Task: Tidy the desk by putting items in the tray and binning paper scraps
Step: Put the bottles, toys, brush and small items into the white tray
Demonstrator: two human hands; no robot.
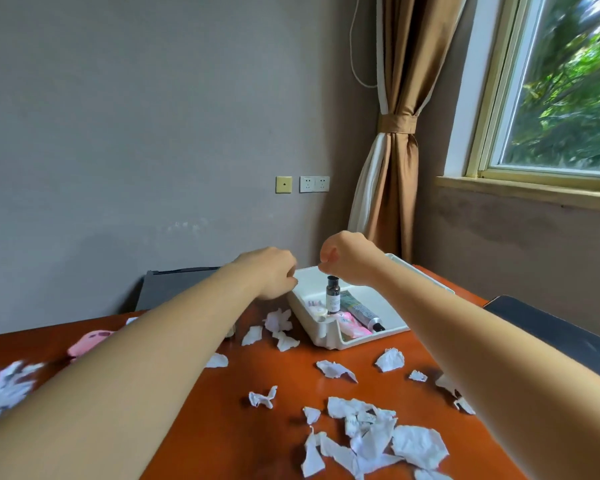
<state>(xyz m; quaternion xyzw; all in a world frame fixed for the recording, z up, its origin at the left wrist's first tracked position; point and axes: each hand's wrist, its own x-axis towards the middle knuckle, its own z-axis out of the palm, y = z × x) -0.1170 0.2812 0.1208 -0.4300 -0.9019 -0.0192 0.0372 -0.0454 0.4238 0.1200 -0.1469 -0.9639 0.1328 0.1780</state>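
Observation:
A white tray point(371, 336) sits at the far side of the orange-brown desk point(222, 427). In it a small dark bottle point(333, 296) stands upright beside a lying tube point(362, 311), a pink packet point(352, 323) and a white roll point(317, 310). My right hand point(347, 261) hovers just above the bottle's cap, fingers curled with nothing visible in them. My left hand point(271, 271) is curled at the tray's far left corner; whether it grips the rim is unclear. Torn white paper scraps point(416, 445) lie all over the desk, with more scraps point(278, 320) by the tray.
A pink soft item point(87, 341) lies at the left, partly behind my left forearm, and blurred white scraps point(0, 389) lie at the left edge. A dark flat object point(551, 327) sits at the desk's right side. A dark chair back point(174, 285) stands behind the desk.

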